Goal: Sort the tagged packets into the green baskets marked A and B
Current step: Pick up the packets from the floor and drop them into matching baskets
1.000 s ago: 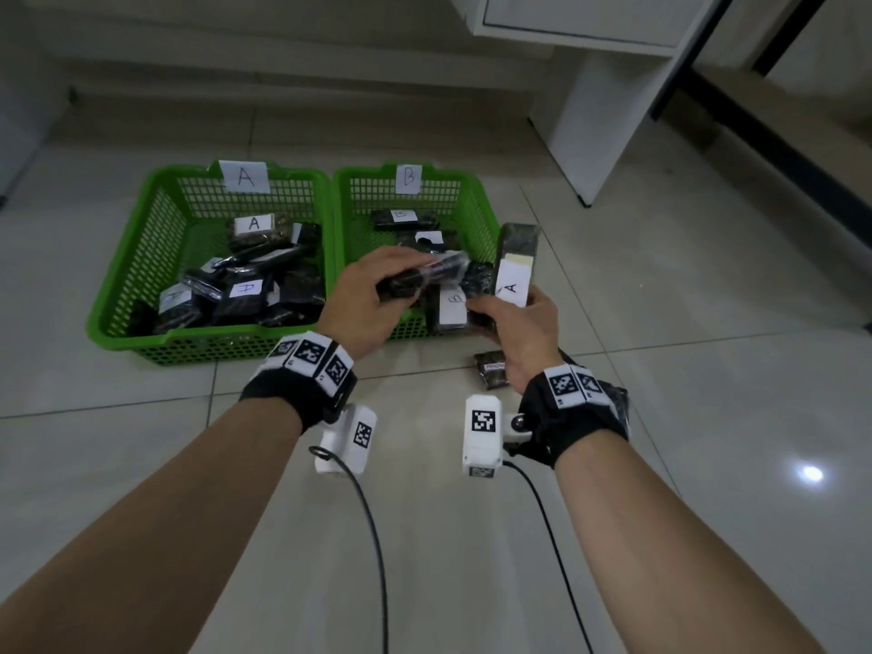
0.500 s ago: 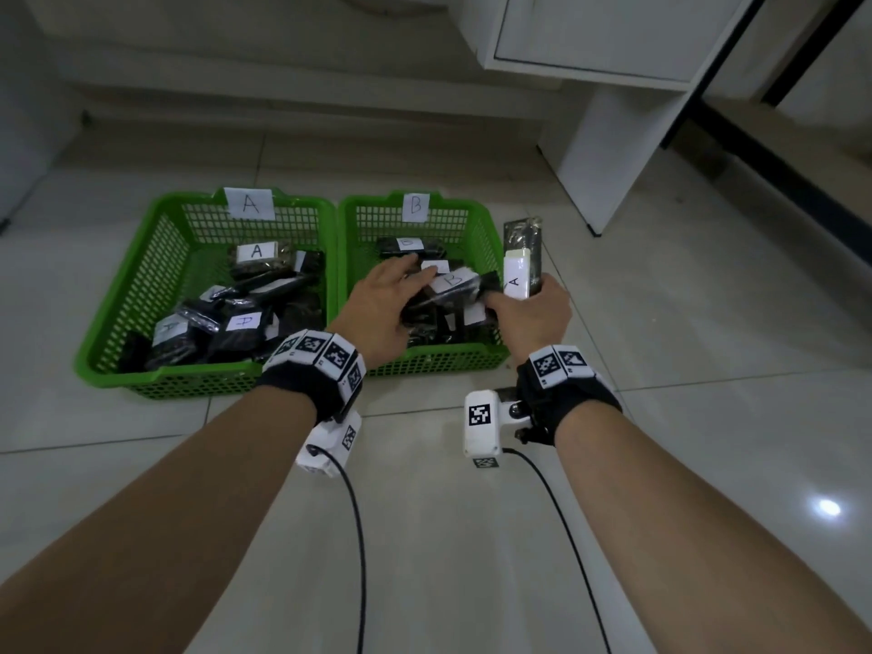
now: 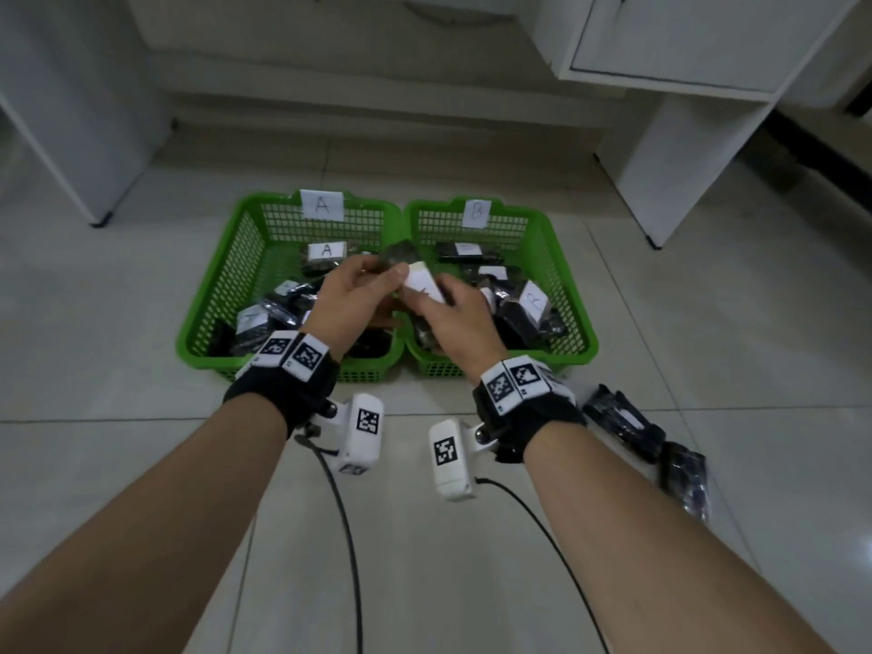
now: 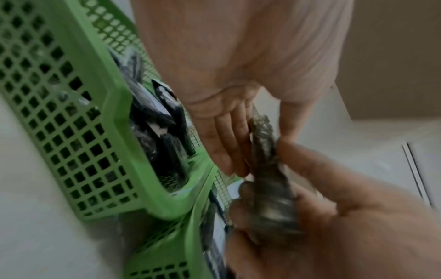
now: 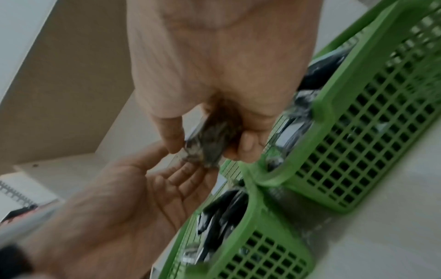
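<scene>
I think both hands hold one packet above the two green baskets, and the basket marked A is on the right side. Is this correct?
One detail is wrong: basket A is on the left, and basket B is on the right, as the head view shows. The rest stands: the left hand and the right hand both hold one packet above the baskets.
</scene>
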A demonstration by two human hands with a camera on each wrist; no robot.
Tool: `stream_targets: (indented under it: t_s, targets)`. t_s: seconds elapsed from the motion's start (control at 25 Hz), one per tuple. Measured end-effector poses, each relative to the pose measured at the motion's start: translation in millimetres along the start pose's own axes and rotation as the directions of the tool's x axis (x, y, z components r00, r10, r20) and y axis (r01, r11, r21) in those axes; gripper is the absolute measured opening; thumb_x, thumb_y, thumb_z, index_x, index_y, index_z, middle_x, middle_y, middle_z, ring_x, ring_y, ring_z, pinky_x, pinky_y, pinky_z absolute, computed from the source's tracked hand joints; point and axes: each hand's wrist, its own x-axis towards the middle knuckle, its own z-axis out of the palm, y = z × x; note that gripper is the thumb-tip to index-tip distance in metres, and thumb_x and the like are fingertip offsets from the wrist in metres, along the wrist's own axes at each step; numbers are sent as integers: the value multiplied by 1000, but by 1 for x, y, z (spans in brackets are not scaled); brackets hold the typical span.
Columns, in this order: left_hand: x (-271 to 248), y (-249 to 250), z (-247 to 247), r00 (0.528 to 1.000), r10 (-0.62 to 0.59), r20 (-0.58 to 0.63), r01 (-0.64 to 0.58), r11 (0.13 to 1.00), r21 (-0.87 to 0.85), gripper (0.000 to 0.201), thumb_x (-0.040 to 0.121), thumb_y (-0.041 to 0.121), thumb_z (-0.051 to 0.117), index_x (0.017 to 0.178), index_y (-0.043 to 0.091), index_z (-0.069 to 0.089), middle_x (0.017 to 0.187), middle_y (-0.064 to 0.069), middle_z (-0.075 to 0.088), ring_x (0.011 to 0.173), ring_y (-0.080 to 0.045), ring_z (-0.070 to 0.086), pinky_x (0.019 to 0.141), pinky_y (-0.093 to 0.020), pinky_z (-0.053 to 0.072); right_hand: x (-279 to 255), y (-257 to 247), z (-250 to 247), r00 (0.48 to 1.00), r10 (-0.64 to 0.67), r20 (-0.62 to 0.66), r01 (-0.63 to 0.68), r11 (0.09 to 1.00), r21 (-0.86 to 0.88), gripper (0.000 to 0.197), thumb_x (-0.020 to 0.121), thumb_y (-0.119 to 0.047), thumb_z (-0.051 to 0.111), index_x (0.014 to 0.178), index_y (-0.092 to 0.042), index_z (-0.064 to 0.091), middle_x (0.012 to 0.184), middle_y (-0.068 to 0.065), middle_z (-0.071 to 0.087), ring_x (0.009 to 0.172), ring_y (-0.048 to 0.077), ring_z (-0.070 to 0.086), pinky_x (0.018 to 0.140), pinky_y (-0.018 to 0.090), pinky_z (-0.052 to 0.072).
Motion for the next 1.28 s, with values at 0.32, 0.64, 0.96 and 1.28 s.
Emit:
stream_targets:
  t_s: [0.32, 0.64, 0.96, 1.28]
  targets:
    - [28, -10, -102, 892, 55, -448, 272, 727, 631, 33, 89, 30, 66, 107, 2, 67, 111, -19, 70, 103, -36, 64, 77, -30, 43, -25, 18, 61, 976, -219, -9, 199, 902, -383, 53, 86, -25, 71, 136, -16, 54, 122, 1, 54, 107, 16, 56, 94, 33, 51]
    - [-7, -7, -17, 876, 441, -196, -14, 428, 903, 42, 82, 36, 56, 117, 15, 58, 127, -10, 53, 122, -34, 43, 102, -47, 30, -73, 77, -12, 875, -357, -328, 217, 893, -395, 25, 81, -5, 67, 105, -12, 61, 96, 0, 55, 85, 17, 52, 71, 18, 39]
    - [-75, -50, 148, 674, 371, 638, -738, 300, 605, 10, 86, 16, 54, 95, 15, 58, 101, -2, 55, 91, -20, 51, 78, -36, 46, -93, 155, -141, 661, -146, -736, -207, 908, -365, 34, 68, 3, 64, 101, -7, 64, 112, 13, 61, 106, 37, 58, 94, 47, 46]
    - [-70, -134, 223, 862, 25, 506, -491, 290, 822, 45, 91, 34, 63, 129, 14, 52, 127, -10, 55, 118, -31, 49, 101, -37, 40, -81, 189, -228, 875, 30, -483, -146, 968, -204, 22, 77, -27, 72, 98, -21, 78, 89, -1, 75, 83, 20, 67, 78, 29, 52]
